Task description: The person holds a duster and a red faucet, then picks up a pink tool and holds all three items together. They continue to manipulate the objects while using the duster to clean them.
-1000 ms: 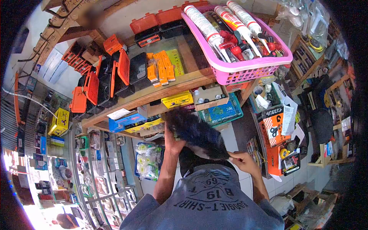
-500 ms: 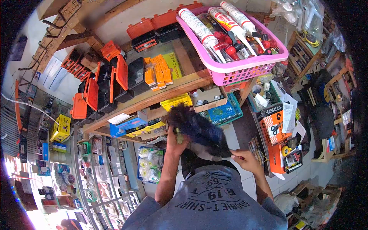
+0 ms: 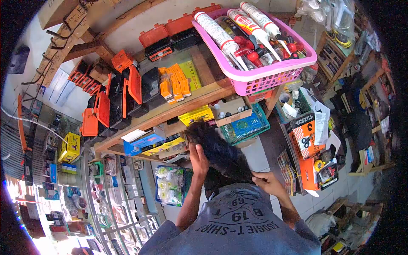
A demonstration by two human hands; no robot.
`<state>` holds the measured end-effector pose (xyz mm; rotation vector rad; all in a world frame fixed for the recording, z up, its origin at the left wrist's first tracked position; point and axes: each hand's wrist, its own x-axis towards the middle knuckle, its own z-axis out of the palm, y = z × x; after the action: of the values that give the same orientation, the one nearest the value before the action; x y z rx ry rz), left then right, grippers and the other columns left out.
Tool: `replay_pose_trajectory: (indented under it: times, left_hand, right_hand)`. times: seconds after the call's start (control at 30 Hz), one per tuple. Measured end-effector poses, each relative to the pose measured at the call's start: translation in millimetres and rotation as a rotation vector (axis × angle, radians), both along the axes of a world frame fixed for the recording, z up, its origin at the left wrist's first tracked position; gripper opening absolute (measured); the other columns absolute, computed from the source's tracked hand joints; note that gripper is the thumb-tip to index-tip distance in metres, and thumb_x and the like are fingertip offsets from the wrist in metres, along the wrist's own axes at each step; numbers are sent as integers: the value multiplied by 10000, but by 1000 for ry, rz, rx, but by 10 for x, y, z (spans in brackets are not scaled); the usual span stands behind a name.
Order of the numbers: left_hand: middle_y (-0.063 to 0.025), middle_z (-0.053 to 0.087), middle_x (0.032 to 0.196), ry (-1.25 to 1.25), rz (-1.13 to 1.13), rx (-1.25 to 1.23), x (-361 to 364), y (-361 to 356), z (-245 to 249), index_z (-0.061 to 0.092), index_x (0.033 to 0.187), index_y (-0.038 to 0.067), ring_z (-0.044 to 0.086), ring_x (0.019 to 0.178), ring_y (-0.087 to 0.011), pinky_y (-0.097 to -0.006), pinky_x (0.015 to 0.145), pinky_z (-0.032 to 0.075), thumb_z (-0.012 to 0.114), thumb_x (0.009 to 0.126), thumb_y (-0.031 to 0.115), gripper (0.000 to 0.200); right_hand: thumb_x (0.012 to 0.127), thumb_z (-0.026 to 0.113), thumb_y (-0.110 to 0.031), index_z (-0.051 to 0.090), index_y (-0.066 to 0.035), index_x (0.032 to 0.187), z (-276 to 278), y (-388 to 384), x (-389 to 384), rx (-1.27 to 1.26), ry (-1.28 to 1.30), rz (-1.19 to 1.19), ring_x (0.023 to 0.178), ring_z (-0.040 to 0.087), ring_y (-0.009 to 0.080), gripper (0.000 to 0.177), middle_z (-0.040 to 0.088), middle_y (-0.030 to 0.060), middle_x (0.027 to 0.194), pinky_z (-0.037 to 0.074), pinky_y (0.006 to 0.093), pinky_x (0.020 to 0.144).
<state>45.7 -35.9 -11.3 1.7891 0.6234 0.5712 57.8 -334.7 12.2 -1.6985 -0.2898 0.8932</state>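
A dark, fluffy brush-like bundle [image 3: 221, 151] hangs in front of the grey T-shirt [image 3: 242, 221], between my two hands. My left hand [image 3: 199, 160] is upright against its left side, fingers close together; part of the bundle hides what the fingertips touch. On the other side, my right hand [image 3: 268, 182] pinches the lower right end of the bundle between thumb and fingers.
Ahead stands a wooden shelf [image 3: 170, 111] with orange-lidded boxes [image 3: 134, 85], small orange boxes [image 3: 175, 83] and a pink basket [image 3: 272, 73] of sealant tubes. Below are a blue basket [image 3: 245, 127] and an open carton [image 3: 231, 111]. Racks of packaged goods [image 3: 123, 191] stand at left.
My left hand has turned more upright along the bundle. My right hand has shifted slightly down and left, and the bundle hangs lower.
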Motion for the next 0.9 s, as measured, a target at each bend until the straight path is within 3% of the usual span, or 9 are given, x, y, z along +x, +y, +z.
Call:
replay_pose_trajectory:
  times: [0.07,0.2,0.23,0.37,0.47,0.7,0.77,0.83,0.9]
  left_hand:
    - [-147,522,899,-67,-33,183,50,-61,90,424,1276,-62,453,799,-242,-365,771,414,380,1018,329,471]
    - [-186,613,1002,-134,-33,321,50,230,-339,478,1247,-56,561,889,-280,-384,820,440,385,1018,291,426]
    - [-214,626,1060,114,-93,12,9,234,125,511,1204,-61,577,973,-294,-380,872,432,355,1025,294,427]
    - [-213,621,1031,-121,-19,212,61,330,184,523,1153,-71,561,939,-266,-368,852,432,300,1034,260,417]
    - [-216,617,1020,-179,-95,185,78,283,43,510,1172,-74,554,935,-256,-361,845,426,296,1033,249,411]
    - [-93,567,850,-57,-269,186,101,52,-164,463,1198,-72,459,769,-183,-362,688,402,309,1033,234,381]
    - [-51,506,761,-356,24,-166,290,141,-188,481,1137,-64,418,699,-160,-343,621,371,319,1037,269,384]
    - [-27,498,799,-158,-57,56,250,139,19,529,1080,-25,413,734,-130,-293,648,368,356,1034,256,334]
    - [1,478,790,-424,-15,214,312,150,-429,536,1042,7,397,729,-120,-271,638,356,379,1027,223,267]
  right_hand:
    - [934,630,-152,574,-38,1279,63,27,6,19,-34,-1,827,529,48,368,677,-6,993,457,218,756]
    - [934,632,-161,566,-35,1283,-34,-102,15,104,-84,79,823,516,47,376,683,-2,982,455,219,756]
    - [934,632,-161,566,-35,1283,20,-114,22,105,-88,73,823,516,47,376,683,-2,982,455,219,756]
    - [933,636,-171,568,-26,1275,183,-159,45,-29,47,152,846,512,39,377,687,-4,1012,455,219,774]
    - [931,642,-178,602,-36,1249,29,-107,14,111,-143,49,671,475,30,350,605,-47,784,422,224,588]
    - [936,638,-195,585,-40,1270,177,-106,-10,196,-80,-8,656,478,40,373,597,-38,765,419,224,583]
    - [945,624,-209,570,-42,1290,236,-263,-21,41,18,121,643,474,44,386,588,-28,752,413,223,576]
    - [953,611,-213,563,-45,1300,152,-354,-60,38,61,118,638,478,44,388,590,-19,748,413,225,574]
    - [955,607,-209,563,-45,1299,237,-376,-96,13,55,56,655,497,51,383,595,-23,755,424,228,588]
